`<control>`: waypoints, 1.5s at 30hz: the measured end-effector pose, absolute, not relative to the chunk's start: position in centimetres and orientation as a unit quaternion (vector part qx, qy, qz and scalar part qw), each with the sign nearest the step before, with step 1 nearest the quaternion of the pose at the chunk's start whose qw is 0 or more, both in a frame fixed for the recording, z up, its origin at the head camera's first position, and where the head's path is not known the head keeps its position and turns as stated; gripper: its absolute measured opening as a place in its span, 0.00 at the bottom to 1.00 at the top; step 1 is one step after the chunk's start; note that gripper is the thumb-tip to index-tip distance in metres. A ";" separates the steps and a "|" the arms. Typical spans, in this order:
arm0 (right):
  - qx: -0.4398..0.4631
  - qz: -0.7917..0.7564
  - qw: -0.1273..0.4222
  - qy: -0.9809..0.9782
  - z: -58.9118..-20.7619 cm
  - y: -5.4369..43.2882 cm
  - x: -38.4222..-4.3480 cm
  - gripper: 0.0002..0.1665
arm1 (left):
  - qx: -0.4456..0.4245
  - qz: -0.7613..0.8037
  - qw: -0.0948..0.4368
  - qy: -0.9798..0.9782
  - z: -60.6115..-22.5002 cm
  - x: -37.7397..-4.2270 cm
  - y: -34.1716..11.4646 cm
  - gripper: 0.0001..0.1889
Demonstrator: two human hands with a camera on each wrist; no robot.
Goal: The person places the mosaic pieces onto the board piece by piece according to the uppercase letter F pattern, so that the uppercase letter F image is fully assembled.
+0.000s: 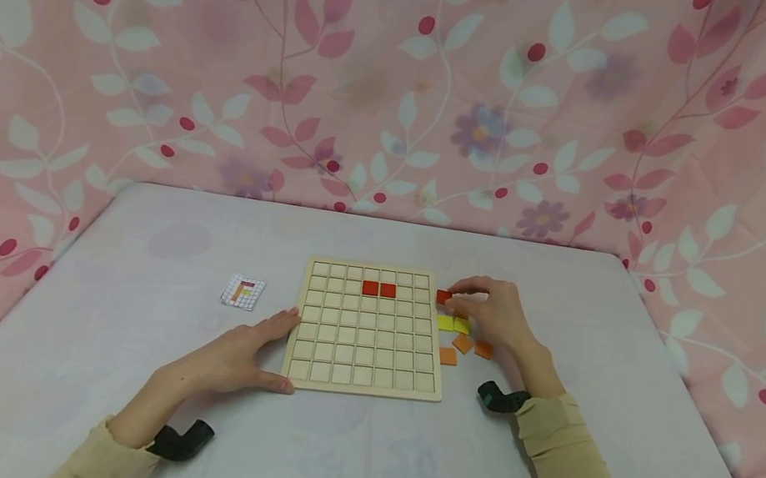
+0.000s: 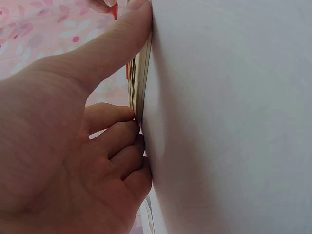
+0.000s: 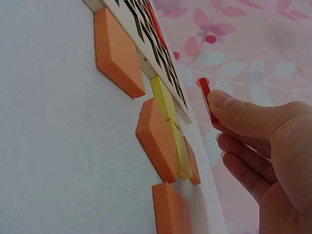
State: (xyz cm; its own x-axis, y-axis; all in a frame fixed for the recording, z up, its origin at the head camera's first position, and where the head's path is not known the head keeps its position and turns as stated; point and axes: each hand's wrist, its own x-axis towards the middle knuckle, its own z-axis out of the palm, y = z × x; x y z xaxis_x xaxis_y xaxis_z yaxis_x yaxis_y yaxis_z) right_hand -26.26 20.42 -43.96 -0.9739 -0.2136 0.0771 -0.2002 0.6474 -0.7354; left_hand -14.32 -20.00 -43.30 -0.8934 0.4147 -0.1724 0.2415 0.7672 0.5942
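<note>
A wooden grid board (image 1: 364,354) lies on the white table with two red square tiles, one (image 1: 370,288) beside the other (image 1: 387,290), in its upper rows. My left hand (image 1: 230,355) rests against the board's left side, thumb near the lower left corner and fingers spread along the edge. Just off the board's upper right, my right hand (image 1: 498,316) pinches a red tile (image 3: 206,97) between thumb and fingertips, lifted above the table in the right wrist view. Below that hand lie yellow tiles (image 1: 445,323) and several orange tiles (image 1: 449,357), close to the board's right edge.
A small pattern card (image 1: 243,292) with a coloured figure on a grid lies left of the board. The white table (image 1: 344,469) ends at the back against a pink floral cloth (image 1: 375,102), which also hangs at both sides.
</note>
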 end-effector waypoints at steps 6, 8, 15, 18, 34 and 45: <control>-0.130 -0.402 -0.009 0.906 -43.3 19.7 -26.1 0.10 | 0.175 0.294 0.150 0.928 -43.4 -14.3 -20.1 0.56; -0.134 -0.408 -0.010 0.903 -43.2 19.4 -26.1 0.10 | 0.176 0.292 0.150 0.928 -43.5 -14.2 -20.2 0.56; -0.157 -0.429 -0.023 0.889 -43.3 18.2 -26.3 0.12 | 0.178 0.291 0.148 0.928 -43.7 -14.1 -20.2 0.57; -0.169 -0.434 -0.028 0.884 -43.2 17.3 -26.5 0.12 | 0.179 0.291 0.147 0.928 -43.6 -14.1 -20.1 0.57; -0.223 -0.447 -0.052 0.864 -42.9 11.9 -27.0 0.09 | 0.173 0.299 0.153 0.926 -43.5 -14.2 -20.0 0.57; -0.232 -0.428 -0.037 0.873 -42.5 8.3 -26.9 0.09 | 0.180 0.295 0.148 0.927 -43.3 -14.2 -20.0 0.56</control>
State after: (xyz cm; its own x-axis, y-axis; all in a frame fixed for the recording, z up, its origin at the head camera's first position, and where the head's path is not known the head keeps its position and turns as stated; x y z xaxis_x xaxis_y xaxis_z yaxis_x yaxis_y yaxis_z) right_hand -26.88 8.34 -42.50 -0.8898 -0.3732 0.2627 -0.4362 0.5262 -0.7300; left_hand -14.24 -20.04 -43.31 -0.8915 0.4206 -0.1684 0.2455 0.7609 0.6006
